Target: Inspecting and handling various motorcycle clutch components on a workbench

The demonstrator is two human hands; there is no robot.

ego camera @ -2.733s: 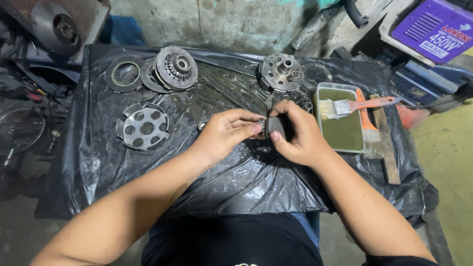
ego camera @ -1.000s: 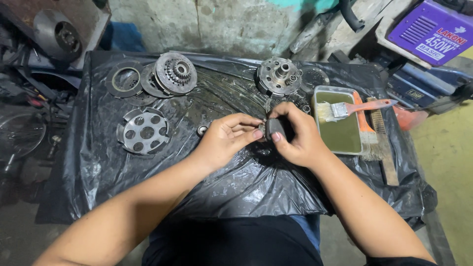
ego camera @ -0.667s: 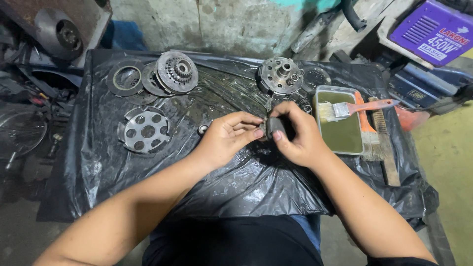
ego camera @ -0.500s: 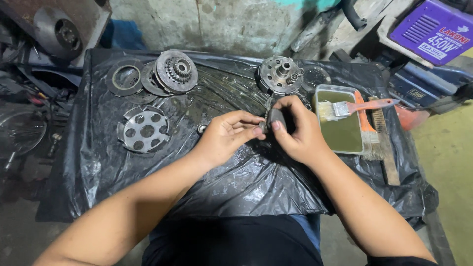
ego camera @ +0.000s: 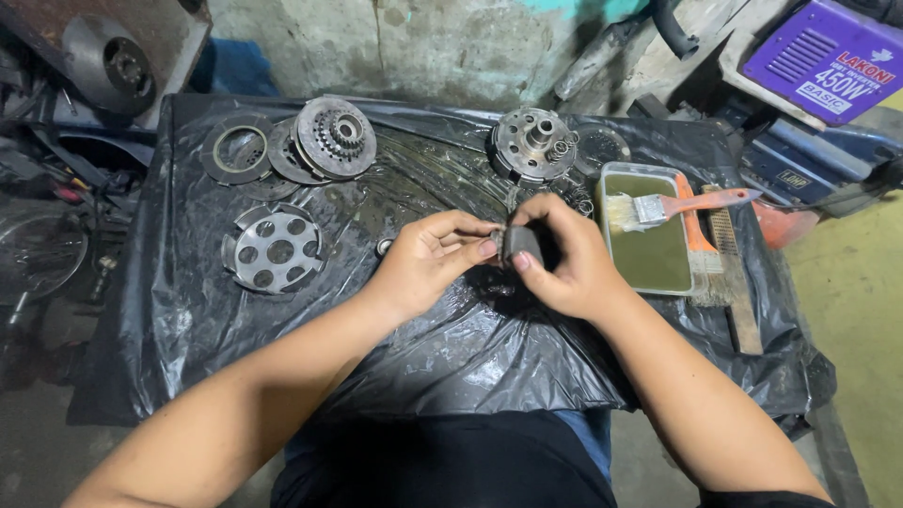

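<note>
Both hands meet over the middle of a table covered in black plastic sheet (ego camera: pixel 188 310). My right hand (ego camera: pixel 564 268) grips a small dark grey metal part (ego camera: pixel 520 245) between thumb and fingers. My left hand (ego camera: pixel 428 259) pinches the same part from its left side with its fingertips. The part is mostly hidden by the fingers. A small round metal piece (ego camera: pixel 384 247) lies on the sheet just left of my left hand.
A perforated round plate (ego camera: pixel 275 249) lies at left. Rings and a toothed clutch disc (ego camera: pixel 334 136) sit at the back left, a clutch hub (ego camera: pixel 533 141) at the back centre. A tray of murky liquid (ego camera: pixel 658 254) with a paintbrush (ego camera: pixel 677 204) and a wire brush (ego camera: pixel 729 273) stands at right.
The hands have stayed together on the small part, with only slight shifts of the fingers. Nothing on the table has moved.
</note>
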